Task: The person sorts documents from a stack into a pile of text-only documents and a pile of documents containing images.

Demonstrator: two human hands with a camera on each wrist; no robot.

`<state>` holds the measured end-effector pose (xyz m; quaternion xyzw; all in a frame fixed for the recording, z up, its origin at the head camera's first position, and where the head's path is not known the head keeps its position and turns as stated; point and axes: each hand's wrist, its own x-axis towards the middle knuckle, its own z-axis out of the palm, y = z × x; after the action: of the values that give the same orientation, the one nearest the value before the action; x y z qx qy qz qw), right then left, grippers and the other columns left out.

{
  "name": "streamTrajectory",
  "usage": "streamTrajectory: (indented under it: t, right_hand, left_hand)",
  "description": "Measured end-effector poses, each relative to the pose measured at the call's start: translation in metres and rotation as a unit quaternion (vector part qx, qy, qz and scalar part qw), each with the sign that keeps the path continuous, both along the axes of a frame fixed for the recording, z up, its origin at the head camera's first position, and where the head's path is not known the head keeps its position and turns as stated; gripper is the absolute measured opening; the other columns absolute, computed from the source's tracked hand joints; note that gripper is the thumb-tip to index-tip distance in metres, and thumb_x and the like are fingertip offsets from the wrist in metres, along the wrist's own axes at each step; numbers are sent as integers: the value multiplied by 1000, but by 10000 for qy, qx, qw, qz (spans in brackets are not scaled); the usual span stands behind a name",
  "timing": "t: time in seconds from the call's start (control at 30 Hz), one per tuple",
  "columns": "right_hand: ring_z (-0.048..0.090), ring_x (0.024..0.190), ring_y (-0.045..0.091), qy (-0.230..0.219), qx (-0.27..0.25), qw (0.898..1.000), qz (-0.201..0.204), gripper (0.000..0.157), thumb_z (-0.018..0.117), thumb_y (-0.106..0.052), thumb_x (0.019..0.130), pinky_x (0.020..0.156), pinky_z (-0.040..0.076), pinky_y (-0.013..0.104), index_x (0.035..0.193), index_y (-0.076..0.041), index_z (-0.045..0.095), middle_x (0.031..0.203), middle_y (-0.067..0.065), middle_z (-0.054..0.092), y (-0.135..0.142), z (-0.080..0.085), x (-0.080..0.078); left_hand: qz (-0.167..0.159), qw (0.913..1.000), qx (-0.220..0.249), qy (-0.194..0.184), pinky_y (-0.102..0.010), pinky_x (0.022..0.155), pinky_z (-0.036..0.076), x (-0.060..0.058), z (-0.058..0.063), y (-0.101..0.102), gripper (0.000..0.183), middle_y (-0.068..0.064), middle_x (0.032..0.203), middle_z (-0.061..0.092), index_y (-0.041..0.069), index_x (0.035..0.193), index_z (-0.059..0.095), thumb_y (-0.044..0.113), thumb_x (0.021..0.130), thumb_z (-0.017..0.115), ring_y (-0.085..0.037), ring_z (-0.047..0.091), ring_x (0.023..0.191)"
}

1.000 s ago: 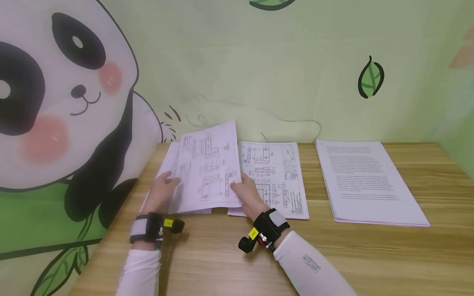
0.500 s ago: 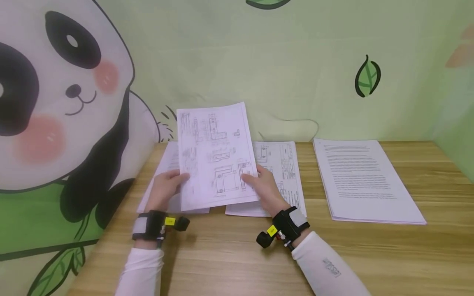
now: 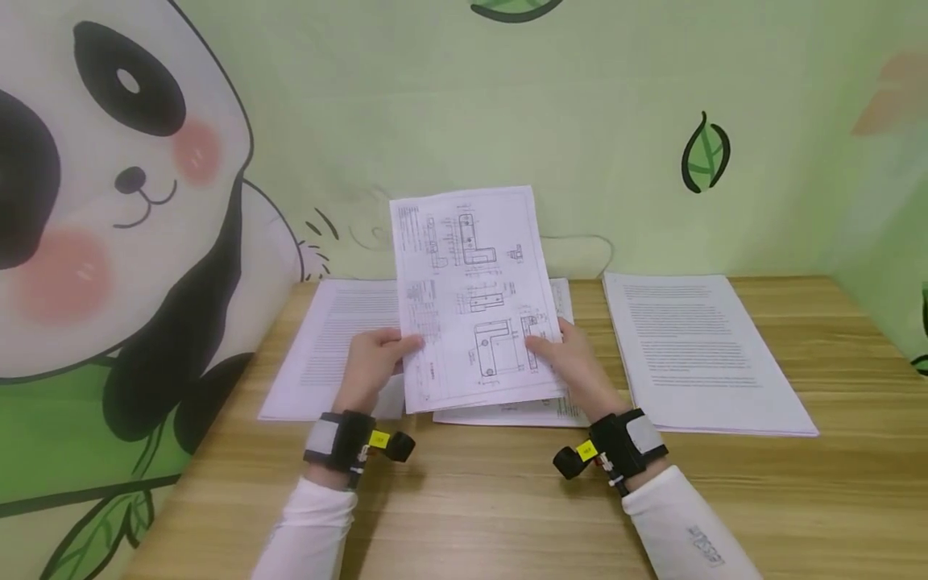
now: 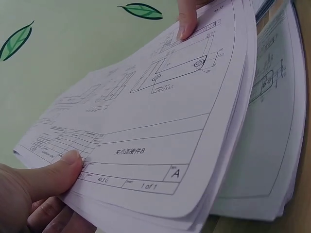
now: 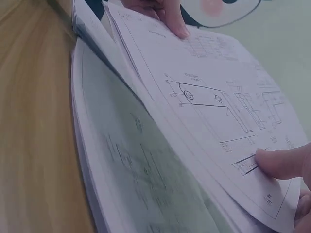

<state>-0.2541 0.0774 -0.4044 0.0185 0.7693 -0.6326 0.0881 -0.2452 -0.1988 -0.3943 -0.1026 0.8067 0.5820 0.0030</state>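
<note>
Both hands hold up a thin stack of drawing sheets printed with bracket outlines and dimensions. My left hand grips its left edge, thumb on top and fingers curled behind, as the left wrist view shows. On the right edge, my right hand pinches the sheets, thumb over the print. The stack is tilted up, and several sheet edges fan slightly apart in the left wrist view. Below it lies a second pile of drawings, mostly covered in the head view.
A pile of text pages lies on the left of the wooden table. Another text pile lies on the right. Behind the table hangs a green backdrop with a printed panda, and a thin cable runs along it.
The held sheets have been raised off the left text pile and moved right, now over the middle drawings. Both hands moved right with them, and more of the left text pile shows.
</note>
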Motion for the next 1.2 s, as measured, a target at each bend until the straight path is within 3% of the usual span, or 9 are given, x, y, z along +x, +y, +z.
streamTrajectory:
  t: [0.23, 0.6, 0.87, 1.2]
  right_hand:
    - [62, 92, 20, -236, 382, 9990, -68, 43, 54, -25, 92, 70, 52, 27, 132, -13, 46, 117, 13, 63, 32, -6, 1]
    - [62, 89, 22, -84, 1218, 9925, -51, 56, 61, -15, 87, 69, 50, 26, 139, -8, 41, 118, 18, 62, 46, -17, -2]
    - [61, 94, 26, 34, 1570, 9875, -124, 71, 63, -13, 84, 75, 49, 31, 146, -6, 29, 124, 20, 57, 48, -26, -3]
    - [62, 79, 21, 199, 1959, 9803, -120, 53, 63, -17, 84, 59, 48, 24, 133, -2, 50, 103, 19, 65, 47, -27, -1]
  left_hand:
    - [-121, 9999, -14, -101, -29, 64, 50, -7, -14, 33, 34, -11, 90, 72, 7, 97, 71, 34, 76, 74, -21, 65, 72]
    - [-160, 9978, -525, -374, -30, 73, 45, -13, -35, 52, 37, -9, 97, 68, 7, 113, 66, 27, 82, 69, -23, 57, 89]
    - [-298, 9961, -690, -455, -29, 72, 49, -13, -39, 51, 39, -12, 106, 67, 6, 124, 61, 17, 86, 62, -22, 60, 87]
    - [-46, 9935, -1130, -160, -28, 71, 51, -13, -42, 49, 36, -13, 109, 67, 7, 120, 64, 14, 84, 63, -22, 61, 88]
